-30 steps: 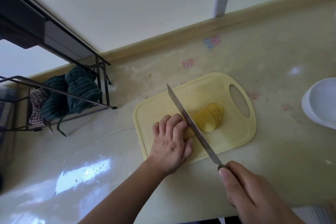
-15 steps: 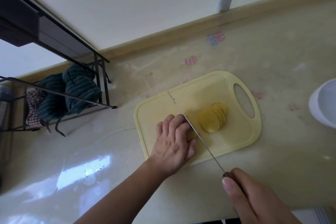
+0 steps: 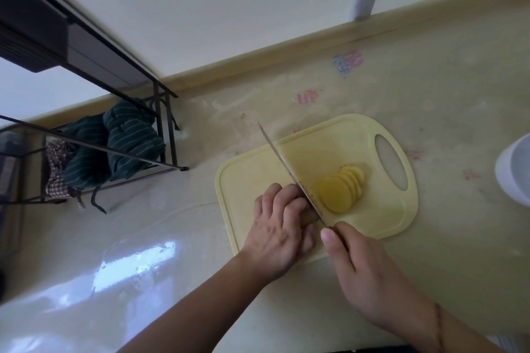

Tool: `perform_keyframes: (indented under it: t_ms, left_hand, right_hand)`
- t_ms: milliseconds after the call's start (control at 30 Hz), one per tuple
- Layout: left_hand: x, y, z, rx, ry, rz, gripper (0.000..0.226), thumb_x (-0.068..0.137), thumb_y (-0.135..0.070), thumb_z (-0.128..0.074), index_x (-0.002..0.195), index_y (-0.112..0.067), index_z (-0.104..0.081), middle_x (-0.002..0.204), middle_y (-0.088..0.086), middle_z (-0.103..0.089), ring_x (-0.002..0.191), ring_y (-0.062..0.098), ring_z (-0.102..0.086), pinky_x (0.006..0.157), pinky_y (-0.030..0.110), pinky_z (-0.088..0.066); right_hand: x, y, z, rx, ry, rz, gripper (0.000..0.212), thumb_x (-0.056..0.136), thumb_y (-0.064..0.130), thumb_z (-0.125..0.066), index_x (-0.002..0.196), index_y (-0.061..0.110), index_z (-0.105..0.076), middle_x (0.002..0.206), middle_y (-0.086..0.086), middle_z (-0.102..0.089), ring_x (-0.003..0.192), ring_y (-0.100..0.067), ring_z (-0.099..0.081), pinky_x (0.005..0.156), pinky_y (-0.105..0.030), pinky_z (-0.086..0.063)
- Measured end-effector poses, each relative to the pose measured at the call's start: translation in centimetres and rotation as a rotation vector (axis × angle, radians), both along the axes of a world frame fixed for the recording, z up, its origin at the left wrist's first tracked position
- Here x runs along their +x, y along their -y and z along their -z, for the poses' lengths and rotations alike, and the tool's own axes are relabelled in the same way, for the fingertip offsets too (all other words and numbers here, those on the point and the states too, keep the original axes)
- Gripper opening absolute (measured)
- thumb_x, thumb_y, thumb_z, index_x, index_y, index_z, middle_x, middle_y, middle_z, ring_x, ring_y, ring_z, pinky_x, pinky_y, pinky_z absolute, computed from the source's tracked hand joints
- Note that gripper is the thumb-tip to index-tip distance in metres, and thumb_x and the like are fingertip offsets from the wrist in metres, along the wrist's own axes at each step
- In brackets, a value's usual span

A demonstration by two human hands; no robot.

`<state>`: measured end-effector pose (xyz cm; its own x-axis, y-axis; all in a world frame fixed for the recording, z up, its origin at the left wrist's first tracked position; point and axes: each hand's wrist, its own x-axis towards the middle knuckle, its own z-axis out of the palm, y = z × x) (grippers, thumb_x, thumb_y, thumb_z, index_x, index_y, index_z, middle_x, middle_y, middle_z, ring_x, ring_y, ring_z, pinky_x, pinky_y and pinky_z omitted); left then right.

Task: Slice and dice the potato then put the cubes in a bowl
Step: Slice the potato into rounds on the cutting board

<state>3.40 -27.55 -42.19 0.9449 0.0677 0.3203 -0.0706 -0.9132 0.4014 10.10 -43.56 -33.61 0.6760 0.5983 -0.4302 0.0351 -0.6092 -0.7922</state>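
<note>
The left hand (image 3: 279, 228) is curling knuckles-up over the potato (image 3: 309, 216) on the board (image 3: 384, 218). The right hand (image 3: 364, 272) is gripping the knife (image 3: 289, 170), its tip pointing far-left. Slices (image 3: 342, 188) are lying right of the blade.

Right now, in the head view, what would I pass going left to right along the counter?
Wire rack with green striped cloths → left hand → knife → fanned potato slices → cutting board's handle hole → white bowl at the right edge.
</note>
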Motion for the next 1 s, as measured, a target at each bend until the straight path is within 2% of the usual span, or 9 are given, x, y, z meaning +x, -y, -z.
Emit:
perform_keyframes:
  t_ms: [100,233,333,467,567,600,733,833,1000]
  left_hand:
    - [-0.1,0.1,0.0,-0.008,0.014,0.004,0.039,0.091,-0.031,-0.055,0.12,-0.008,-0.042,0.132,0.01,-0.04,0.121,0.035,-0.043,0.089,0.044,-0.039]
    - [-0.2,0.0,0.1,-0.027,0.011,0.0,0.035,0.099,-0.037,-0.049,0.119,-0.009,-0.042,0.129,0.01,-0.041,0.119,0.035,-0.044,0.09,0.045,-0.04]
    - [-0.3,-0.4,-0.2,-0.068,-0.021,-0.015,0.036,0.104,-0.041,-0.042,0.121,-0.009,-0.041,0.129,0.01,-0.039,0.119,0.035,-0.044,0.096,0.045,-0.039]
    - [-0.7,-0.4,-0.5,-0.083,-0.026,0.007,0.031,0.101,-0.031,-0.049,0.122,-0.01,-0.041,0.126,0.009,-0.038,0.12,0.035,-0.043,0.1,0.044,-0.04]
    - [-1.1,-0.6,-0.7,-0.117,-0.01,0.008,0.029,0.106,-0.033,-0.043,0.123,-0.01,-0.041,0.129,0.009,-0.041,0.122,0.035,-0.045,0.1,0.044,-0.04]
    - [-1.2,-0.5,-0.6,-0.125,0.0,0.005,0.027,0.106,-0.032,-0.044,0.122,-0.01,-0.041,0.13,0.009,-0.041,0.122,0.035,-0.045,0.099,0.045,-0.04]
    - [-1.6,-0.2,-0.3,-0.091,-0.002,-0.004,0.026,0.1,-0.02,-0.053,0.121,-0.009,-0.043,0.13,0.01,-0.043,0.123,0.036,-0.046,0.097,0.047,-0.041]
    - [-1.7,-0.1,-0.1,-0.083,-0.008,-0.011,0.027,0.098,-0.017,-0.055,0.121,-0.01,-0.043,0.131,0.01,-0.043,0.123,0.037,-0.046,0.096,0.049,-0.042]
    - [-1.5,-0.1,0.1,-0.062,-0.007,-0.002,0.033,0.098,-0.018,-0.058,0.126,-0.007,-0.045,0.135,0.012,-0.042,0.124,0.043,-0.049,0.098,0.051,-0.043]
  right_hand:
    - [0.2,-0.2,0.6,0.02,0.01,0.02,0.043,0.081,0.064,-0.025,0.068,0.028,-0.043,0.056,0.014,-0.055,0.057,-0.005,-0.051,0.053,-0.019,-0.036]
    - [0.7,-1.2,1.2,-0.005,0.032,0.011,0.049,0.082,0.064,-0.022,0.079,0.026,-0.052,0.065,0.007,-0.061,0.063,-0.006,-0.056,0.061,-0.026,-0.038]
    - [0.6,-1.1,1.3,0.018,0.045,0.01,0.044,0.083,0.064,-0.025,0.073,0.028,-0.048,0.059,0.008,-0.056,0.056,-0.005,-0.051,0.053,-0.02,-0.033]
    - [1.6,0.2,0.6,0.089,-0.206,0.116,0.047,0.082,0.065,-0.031,0.068,0.022,-0.046,0.047,0.006,-0.043,0.038,-0.005,-0.036,0.042,-0.024,-0.03]
    - [2.1,0.7,-0.6,0.136,-0.489,0.174,0.057,0.088,0.058,-0.033,0.082,0.001,-0.037,0.06,-0.01,-0.032,0.038,-0.012,-0.022,0.036,-0.02,-0.021]
    - [2.0,0.9,-0.9,0.134,-0.482,0.158,0.057,0.088,0.058,-0.033,0.082,0.001,-0.036,0.061,-0.01,-0.032,0.038,-0.012,-0.022,0.036,-0.02,-0.021]
    - [0.6,1.4,-2.3,0.086,-0.184,0.039,0.047,0.081,0.066,-0.031,0.067,0.023,-0.042,0.05,0.003,-0.041,0.042,-0.006,-0.034,0.045,-0.026,-0.03]
    - [-0.2,1.7,-3.8,0.06,-0.11,0.023,0.037,0.08,0.065,-0.03,0.065,0.034,-0.044,0.05,0.005,-0.047,0.047,-0.007,-0.04,0.051,-0.024,-0.033]
    - [-1.0,2.0,-5.4,0.016,-0.026,-0.024,0.037,0.075,0.067,-0.027,0.073,0.035,-0.044,0.056,0.003,-0.055,0.049,-0.01,-0.048,0.049,-0.021,-0.033]
